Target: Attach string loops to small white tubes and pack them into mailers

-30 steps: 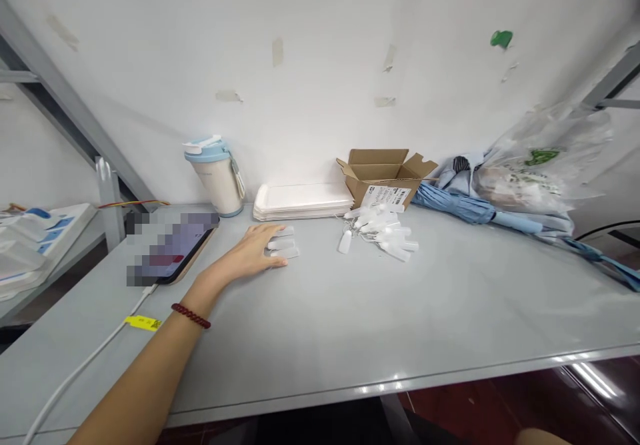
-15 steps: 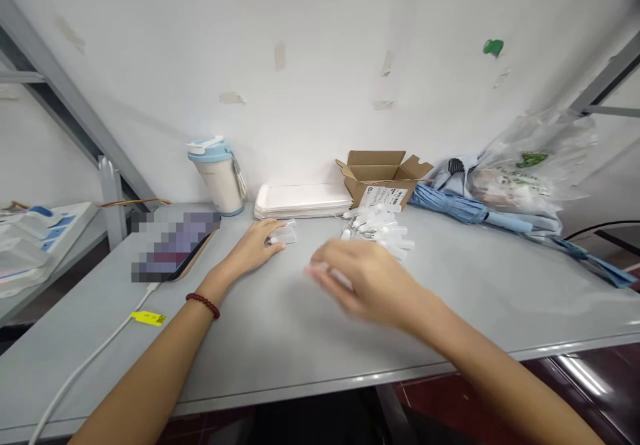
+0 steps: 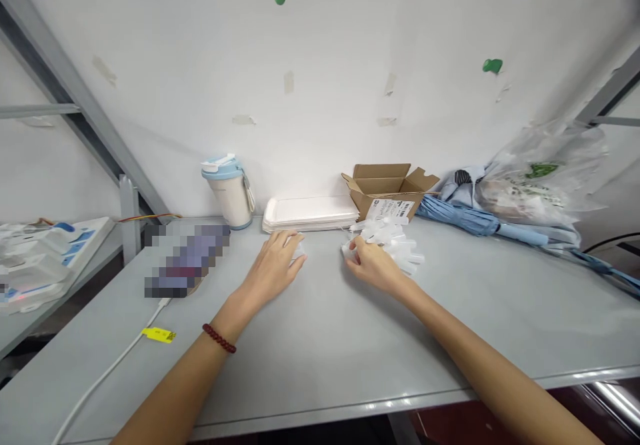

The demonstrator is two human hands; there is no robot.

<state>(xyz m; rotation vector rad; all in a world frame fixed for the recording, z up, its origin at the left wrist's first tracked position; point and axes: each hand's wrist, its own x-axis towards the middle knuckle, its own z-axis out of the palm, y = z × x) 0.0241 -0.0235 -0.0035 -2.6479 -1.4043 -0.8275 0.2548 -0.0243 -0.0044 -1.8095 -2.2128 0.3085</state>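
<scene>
On the surface [image 3: 320, 345]: left hand [image 3: 273, 266], spread over clear pieces [image 3: 299, 250]; right hand [image 3: 374, 265], grip unclear, at heaped white tags [image 3: 395, 240], whose overlap might drag neighbours.

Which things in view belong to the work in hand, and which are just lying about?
Likely in use:
translucent plastic pieces, partly under the left hand
pile of translucent pieces, at the right hand
possibly the open cardboard box behind the pile

Apparently just lying about:
blue-lidded tumbler
phone
white cable
folded blue umbrella
clear plastic bag
stack of white trays, role uncertain
</scene>
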